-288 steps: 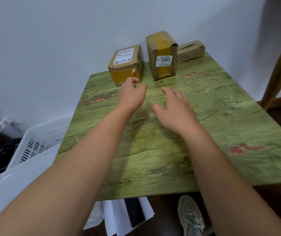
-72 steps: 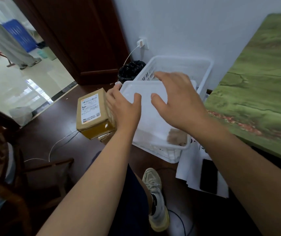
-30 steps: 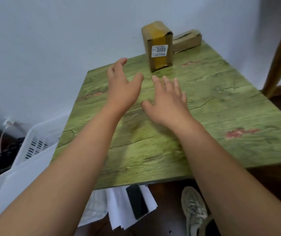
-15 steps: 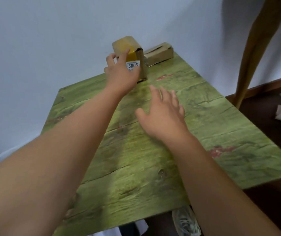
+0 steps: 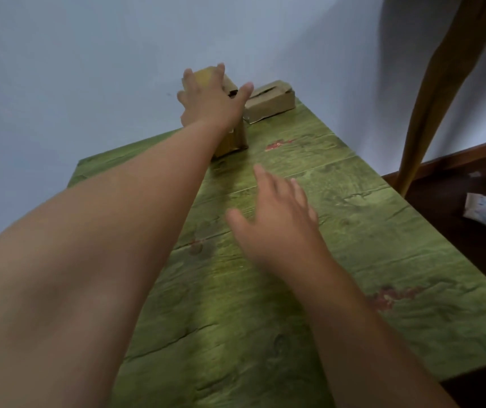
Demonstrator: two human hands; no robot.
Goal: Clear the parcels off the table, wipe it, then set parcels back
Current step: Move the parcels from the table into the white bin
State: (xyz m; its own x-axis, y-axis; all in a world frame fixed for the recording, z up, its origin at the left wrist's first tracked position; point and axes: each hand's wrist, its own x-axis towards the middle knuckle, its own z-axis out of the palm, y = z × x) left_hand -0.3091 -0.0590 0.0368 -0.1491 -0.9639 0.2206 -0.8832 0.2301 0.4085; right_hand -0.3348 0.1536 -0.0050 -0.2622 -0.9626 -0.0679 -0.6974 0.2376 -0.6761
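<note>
- The left hand point(image 5: 209, 98) is draped over the top of the tall brown cardboard parcel with yellow tape point(image 5: 230, 136), fingers spread around it; whether the grip has closed I cannot tell.
- That parcel stands upright at the far end of the green wood-grain surface point(image 5: 338, 260), near the wall.
- Just beside it lies a flat brown cardboard parcel point(image 5: 271, 103).
- The right hand point(image 5: 277, 219) hovers wide and empty over the middle.
- This looks like the clearing step; next, squeeze firmly and lift straight up.
</note>
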